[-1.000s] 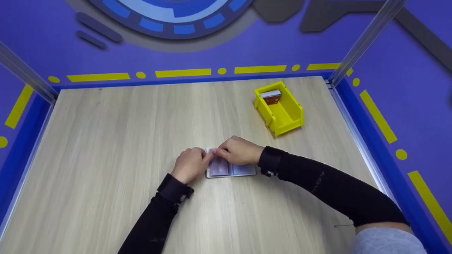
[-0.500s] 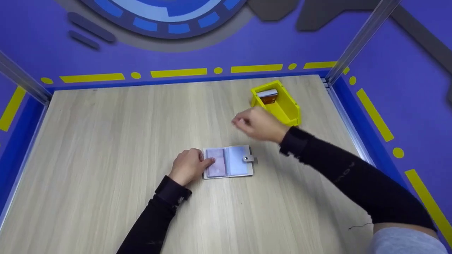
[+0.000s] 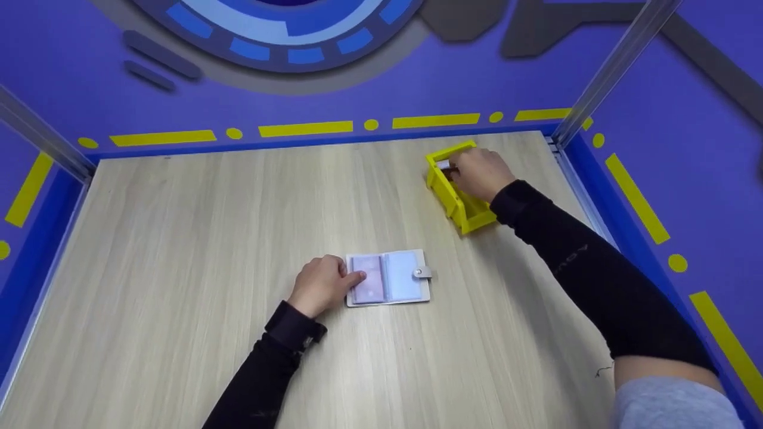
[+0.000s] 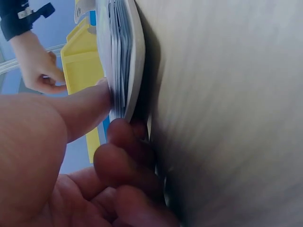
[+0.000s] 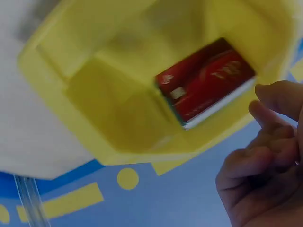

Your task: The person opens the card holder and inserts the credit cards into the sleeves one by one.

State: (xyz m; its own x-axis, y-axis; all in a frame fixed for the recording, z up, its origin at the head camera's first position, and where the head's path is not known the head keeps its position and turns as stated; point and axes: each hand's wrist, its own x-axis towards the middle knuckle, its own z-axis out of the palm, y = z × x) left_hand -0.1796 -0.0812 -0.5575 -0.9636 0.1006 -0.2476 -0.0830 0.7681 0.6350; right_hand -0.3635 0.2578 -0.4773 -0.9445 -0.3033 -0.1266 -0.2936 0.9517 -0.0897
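Note:
A small card holder (image 3: 405, 277) lies spread on the table, with a pinkish card in its left clear sleeve and a bluish-white right page. My left hand (image 3: 320, 283) grips its left edge, thumb on top and fingers curled at the cover's underside, as the left wrist view shows against the layered sleeves (image 4: 120, 56). Over the yellow bin (image 3: 448, 199), my right hand (image 3: 481, 173) reaches in beside a stack of cards. In the right wrist view the stack's red top card (image 5: 206, 82) sits near the thumb and loosely bent fingers, which hold nothing there.
The bin stands at the table's back right, its low front toward me. Blue-purple walls (image 3: 286, 107) with metal corner posts (image 3: 614, 71) border the wooden table (image 3: 208, 238). A snap strap (image 3: 422, 272) sticks out from the card holder's right side.
My right hand has left the card holder and moved up and right into the yellow bin. My left hand stays on the card holder's left edge.

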